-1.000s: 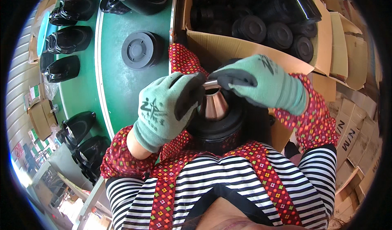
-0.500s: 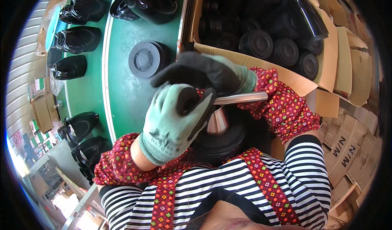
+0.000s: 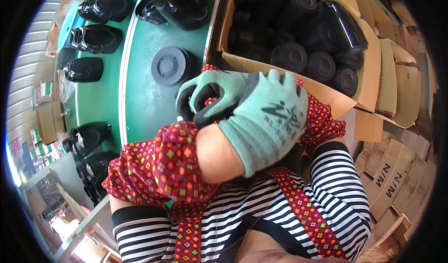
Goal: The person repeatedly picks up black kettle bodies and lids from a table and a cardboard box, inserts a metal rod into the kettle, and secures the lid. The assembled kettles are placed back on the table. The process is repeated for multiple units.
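Note:
My left hand (image 3: pixel 268 120), in a mint-green glove with black coating, reaches across to the right, its back turned up and its fingers bent. Partly beneath it, my right hand (image 3: pixel 212 95) wears a matching glove and curls its fingers into a loop. What either hand grips is hidden. A small pale tip (image 3: pixel 180 118) shows beside the right hand's fingers. Just beyond the hands, a round black lid-like disc (image 3: pixel 170 66) stands on the green table (image 3: pixel 144 99).
An open carton (image 3: pixel 368 71) of black cylindrical parts with round ends stands at far right. Glossy black pitcher-like housings (image 3: pixel 100 39) line the table's left side; more (image 3: pixel 179 6) stand at the far edge. Flattened cartons (image 3: pixel 392 169) are stacked at right.
My left hand has swung rightward, over the spot where a shiny metal bar and cone showed; both are now covered. My right hand has shifted left and curled.

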Motion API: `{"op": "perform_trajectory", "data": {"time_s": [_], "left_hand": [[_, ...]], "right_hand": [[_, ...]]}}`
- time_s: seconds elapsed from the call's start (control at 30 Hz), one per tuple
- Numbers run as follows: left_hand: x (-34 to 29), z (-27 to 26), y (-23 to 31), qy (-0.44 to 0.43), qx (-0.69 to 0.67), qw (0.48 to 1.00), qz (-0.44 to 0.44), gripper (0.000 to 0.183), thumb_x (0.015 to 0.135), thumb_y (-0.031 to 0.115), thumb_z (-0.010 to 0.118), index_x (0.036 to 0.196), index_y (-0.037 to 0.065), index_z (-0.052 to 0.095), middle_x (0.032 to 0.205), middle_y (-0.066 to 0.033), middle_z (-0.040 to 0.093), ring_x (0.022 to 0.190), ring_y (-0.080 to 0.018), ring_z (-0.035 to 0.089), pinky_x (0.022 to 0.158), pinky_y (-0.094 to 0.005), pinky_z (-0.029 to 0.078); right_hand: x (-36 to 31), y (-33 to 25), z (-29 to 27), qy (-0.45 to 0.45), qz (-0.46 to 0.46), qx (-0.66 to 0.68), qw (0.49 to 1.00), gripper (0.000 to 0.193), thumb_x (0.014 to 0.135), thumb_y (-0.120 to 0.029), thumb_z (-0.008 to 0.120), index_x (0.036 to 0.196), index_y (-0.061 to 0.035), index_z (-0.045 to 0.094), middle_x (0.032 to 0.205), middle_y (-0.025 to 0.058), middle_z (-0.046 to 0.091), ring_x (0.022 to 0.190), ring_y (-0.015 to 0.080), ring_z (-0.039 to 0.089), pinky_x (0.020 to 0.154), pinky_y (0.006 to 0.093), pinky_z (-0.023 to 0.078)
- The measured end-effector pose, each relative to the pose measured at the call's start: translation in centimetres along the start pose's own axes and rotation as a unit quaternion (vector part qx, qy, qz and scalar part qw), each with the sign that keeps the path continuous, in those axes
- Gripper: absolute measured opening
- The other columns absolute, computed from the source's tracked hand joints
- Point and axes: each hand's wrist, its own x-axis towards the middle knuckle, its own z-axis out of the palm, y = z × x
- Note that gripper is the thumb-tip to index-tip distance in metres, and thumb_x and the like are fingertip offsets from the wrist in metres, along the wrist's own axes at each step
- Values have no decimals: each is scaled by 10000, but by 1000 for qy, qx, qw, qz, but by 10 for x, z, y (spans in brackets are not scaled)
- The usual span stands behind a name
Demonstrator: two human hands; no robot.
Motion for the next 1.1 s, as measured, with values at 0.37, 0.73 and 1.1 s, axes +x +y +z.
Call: {"op": "perform_trajectory", "data": {"time_s": [0.37,0.73,1.1], "left_hand": [[-35,10,16,-33,-138,989,-39,408,995,333,650,1270,33,616,1159,-195,677,1074,-351,685,956,-455,545],[-37,21,-2,23,-282,955,88,352,891,312,702,1113,46,647,1068,-142,692,976,-317,700,899,-420,536],[-100,39,-94,142,-712,687,38,698,1063,605,465,1048,-43,725,1032,-184,701,1117,-410,672,1013,-568,484]], "right_hand": [[-23,-13,30,-20,30,-212,977,388,934,-167,744,1287,-26,669,1293,149,679,1144,289,669,1056,425,510],[-38,40,0,31,-14,-281,959,379,942,-183,718,1283,-26,667,1319,157,663,1180,342,660,1108,470,482],[-40,-65,10,55,111,-628,769,386,874,-392,698,1112,-88,698,893,131,645,857,355,638,807,474,503]]}}
